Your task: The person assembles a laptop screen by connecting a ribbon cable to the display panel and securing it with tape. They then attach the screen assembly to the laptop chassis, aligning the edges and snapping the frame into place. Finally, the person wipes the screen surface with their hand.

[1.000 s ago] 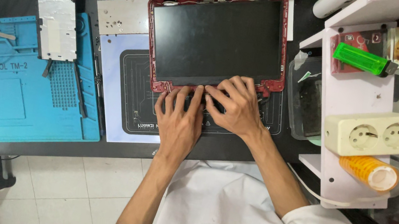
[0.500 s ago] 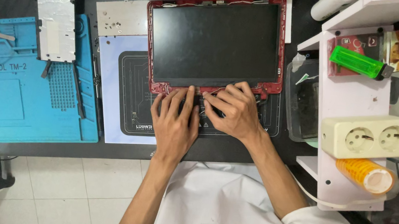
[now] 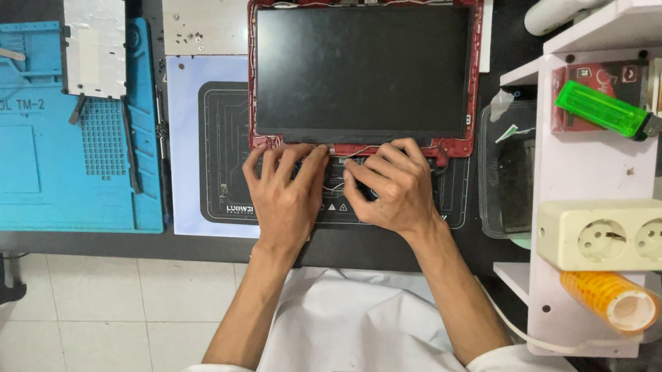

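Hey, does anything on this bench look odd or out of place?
Yes: the screen panel sits in a red lid with no front bezel, thin wires bare along its edges. Both hands rest at its bottom edge.

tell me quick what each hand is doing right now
Left hand: open, fingers spread flat on the lower edge of the red-framed laptop screen.
Right hand: fingers curled at that same edge; grip cannot be told.

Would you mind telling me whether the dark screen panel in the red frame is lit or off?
Off: the dark screen panel in its red plastic frame lies flat and uniformly black, with no image showing.
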